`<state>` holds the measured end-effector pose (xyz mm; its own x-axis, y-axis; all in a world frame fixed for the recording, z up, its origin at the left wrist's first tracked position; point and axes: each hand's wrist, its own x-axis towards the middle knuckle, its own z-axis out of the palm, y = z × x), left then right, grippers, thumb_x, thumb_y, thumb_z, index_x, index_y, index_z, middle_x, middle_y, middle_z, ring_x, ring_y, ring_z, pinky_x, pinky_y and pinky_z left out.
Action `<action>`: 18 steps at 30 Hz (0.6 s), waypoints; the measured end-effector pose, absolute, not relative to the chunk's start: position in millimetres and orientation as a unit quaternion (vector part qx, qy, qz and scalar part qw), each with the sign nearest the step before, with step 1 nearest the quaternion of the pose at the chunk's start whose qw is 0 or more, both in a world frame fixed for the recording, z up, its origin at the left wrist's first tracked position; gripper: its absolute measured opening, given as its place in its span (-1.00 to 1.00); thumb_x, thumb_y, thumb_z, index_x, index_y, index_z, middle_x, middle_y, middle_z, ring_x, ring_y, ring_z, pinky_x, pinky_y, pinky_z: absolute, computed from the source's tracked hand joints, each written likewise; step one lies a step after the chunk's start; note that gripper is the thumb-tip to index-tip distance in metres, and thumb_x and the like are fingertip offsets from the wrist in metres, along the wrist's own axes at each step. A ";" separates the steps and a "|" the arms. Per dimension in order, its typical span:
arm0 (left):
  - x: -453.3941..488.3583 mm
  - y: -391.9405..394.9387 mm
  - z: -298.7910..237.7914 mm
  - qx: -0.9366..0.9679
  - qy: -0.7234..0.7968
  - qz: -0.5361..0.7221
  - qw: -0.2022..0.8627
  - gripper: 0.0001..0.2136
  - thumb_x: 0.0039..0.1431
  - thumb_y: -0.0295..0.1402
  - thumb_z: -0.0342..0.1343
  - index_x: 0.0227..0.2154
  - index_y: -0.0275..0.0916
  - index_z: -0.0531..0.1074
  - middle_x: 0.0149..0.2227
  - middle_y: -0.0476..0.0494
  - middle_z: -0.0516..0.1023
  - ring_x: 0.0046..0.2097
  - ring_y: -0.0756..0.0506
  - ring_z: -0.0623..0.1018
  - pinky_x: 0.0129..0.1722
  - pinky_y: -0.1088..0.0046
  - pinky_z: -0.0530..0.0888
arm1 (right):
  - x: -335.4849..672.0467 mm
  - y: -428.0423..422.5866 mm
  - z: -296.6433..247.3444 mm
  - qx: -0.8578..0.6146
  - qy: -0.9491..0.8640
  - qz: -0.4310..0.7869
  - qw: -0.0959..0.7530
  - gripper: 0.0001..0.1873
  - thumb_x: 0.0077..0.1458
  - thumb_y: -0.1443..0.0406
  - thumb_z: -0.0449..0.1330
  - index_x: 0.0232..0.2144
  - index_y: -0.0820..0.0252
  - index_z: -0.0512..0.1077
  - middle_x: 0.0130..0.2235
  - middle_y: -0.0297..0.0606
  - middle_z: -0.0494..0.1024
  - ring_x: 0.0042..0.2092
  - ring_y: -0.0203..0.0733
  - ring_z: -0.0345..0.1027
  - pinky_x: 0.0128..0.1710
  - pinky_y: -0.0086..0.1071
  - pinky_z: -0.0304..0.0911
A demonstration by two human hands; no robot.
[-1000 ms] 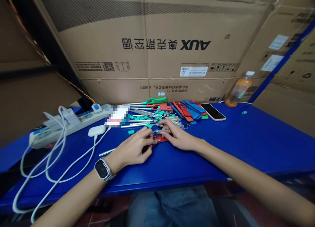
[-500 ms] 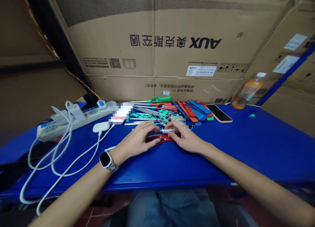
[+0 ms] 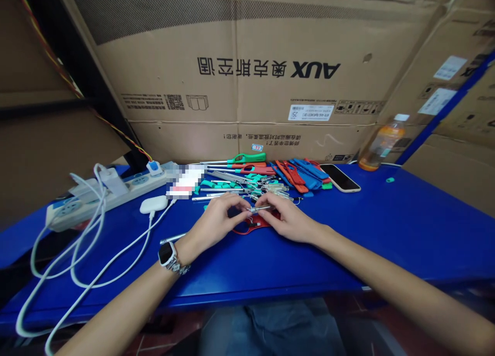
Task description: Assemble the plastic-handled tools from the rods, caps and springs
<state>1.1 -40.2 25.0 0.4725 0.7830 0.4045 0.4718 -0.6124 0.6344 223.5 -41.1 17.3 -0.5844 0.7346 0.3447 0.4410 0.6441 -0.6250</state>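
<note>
My left hand [image 3: 216, 223] and my right hand [image 3: 288, 219] meet over a red plastic handle shell [image 3: 258, 224] lying on the blue table [image 3: 367, 227]. Both pinch a small clear and metal tube part [image 3: 260, 208] held level between their fingertips, just above the red shell. A watch [image 3: 169, 256] sits on my left wrist. Behind the hands lies a pile of parts [image 3: 251, 181]: metal rods, green caps, and red, green and blue handle shells.
A white power strip [image 3: 112, 188] with plugs and white cables [image 3: 88, 253] runs along the left. A white charger [image 3: 153, 204], a phone [image 3: 340, 176], an orange drink bottle [image 3: 381, 142] and a loose metal rod [image 3: 173, 238] are on the table. Large cardboard boxes [image 3: 251, 72] stand behind.
My hands have lifted the small tube part slightly off the red shell and drawn closer together. The camera view shifted a little.
</note>
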 end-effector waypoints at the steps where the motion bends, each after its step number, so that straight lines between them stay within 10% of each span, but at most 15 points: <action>1: 1.4 -40.4 24.8 0.825 0.381 0.352 0.225 -0.93 0.19 -0.35 0.20 -0.36 -0.22 0.51 -0.35 -0.04 0.59 -0.26 -0.08 0.55 -0.20 0.39 0.43 | 223.2 -41.1 17.7 -0.345 -0.856 0.244 0.298 -0.89 0.29 0.27 0.06 -0.16 0.14 0.33 -0.24 -0.28 0.48 -0.23 -0.20 0.31 -0.22 -0.31 0.20; 18: 2.0 -44.4 28.7 0.807 0.394 0.335 0.286 -0.90 0.18 -0.32 0.20 -0.36 -0.23 0.52 -0.37 -0.02 0.62 -0.30 -0.07 0.56 -0.23 0.40 0.45 | 223.3 -47.2 27.1 -0.351 -0.871 0.227 0.258 -0.87 0.31 0.23 0.06 -0.15 0.14 0.33 -0.39 -0.36 0.49 -0.35 -0.23 0.30 -0.20 -0.30 0.15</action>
